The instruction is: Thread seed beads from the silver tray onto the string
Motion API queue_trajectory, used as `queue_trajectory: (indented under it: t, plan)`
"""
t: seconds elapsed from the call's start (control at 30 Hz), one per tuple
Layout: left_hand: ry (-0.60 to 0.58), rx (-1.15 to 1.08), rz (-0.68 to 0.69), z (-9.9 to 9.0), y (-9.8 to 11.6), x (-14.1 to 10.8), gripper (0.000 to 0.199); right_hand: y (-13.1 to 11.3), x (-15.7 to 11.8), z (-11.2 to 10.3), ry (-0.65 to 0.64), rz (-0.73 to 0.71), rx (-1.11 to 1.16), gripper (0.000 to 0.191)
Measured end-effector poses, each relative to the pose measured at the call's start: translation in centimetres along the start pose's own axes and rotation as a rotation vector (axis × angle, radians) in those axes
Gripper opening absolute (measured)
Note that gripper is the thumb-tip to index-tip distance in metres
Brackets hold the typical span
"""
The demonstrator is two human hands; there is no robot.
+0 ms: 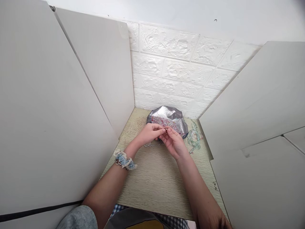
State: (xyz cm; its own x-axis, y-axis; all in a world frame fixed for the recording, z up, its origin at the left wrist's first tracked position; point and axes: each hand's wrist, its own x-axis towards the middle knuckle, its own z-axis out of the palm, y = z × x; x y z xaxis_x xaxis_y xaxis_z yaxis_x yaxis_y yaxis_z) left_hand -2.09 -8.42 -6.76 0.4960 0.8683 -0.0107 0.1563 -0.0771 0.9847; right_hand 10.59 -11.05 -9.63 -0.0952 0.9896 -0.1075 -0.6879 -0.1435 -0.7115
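My left hand (149, 133) and my right hand (175, 143) meet in front of a silver-lined bag (166, 111) lying spread open. Thumb and fingertips are pinched together on both sides, around something too small to make out. Many small pink and clear beads (162, 121) lie in the bag, partly hidden behind my fingers. Right of the bag rests a loose heap of pale green bead strands (195, 138). A short whitish strand (148, 144) shows on the table below my left hand.
The narrow wooden table (154, 181) stands between white panels on the left (100, 63) and right (257, 105). A white brick-patterned wall (171, 66) closes off the back. Small shiny pieces (214, 186) lie by the right edge.
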Motion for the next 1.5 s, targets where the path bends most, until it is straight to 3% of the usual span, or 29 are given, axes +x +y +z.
queue_trajectory:
  t: [0.7, 0.83, 1.0, 1.3, 1.5]
  plan:
    - [0.041, -0.008, -0.029, 0.0, 0.3, 0.0, 0.029, -0.3, -0.2, 0.0, 0.052, -0.128, -0.309, 0.018]
    - [0.013, -0.019, -0.032, -0.1, 0.2, 0.0, 0.030, -0.6, -0.4, -0.2, 0.094, -0.229, -0.525, 0.016]
    - [-0.057, -0.070, -0.055, -0.2, 0.1, 0.0, 0.030, -1.3, -0.8, 0.0, 0.080, -0.477, -0.878, 0.013]
    - [-0.052, -0.133, -0.059, -0.1, 0.4, 0.0, 0.031, -1.7, -0.6, 0.4, 0.025, -0.645, -1.081, 0.015]
    - [-0.110, -0.154, -0.028, 0.0, 0.6, -0.2, 0.017, -2.1, -0.3, 0.1, 0.044, -0.676, -1.062, 0.014]
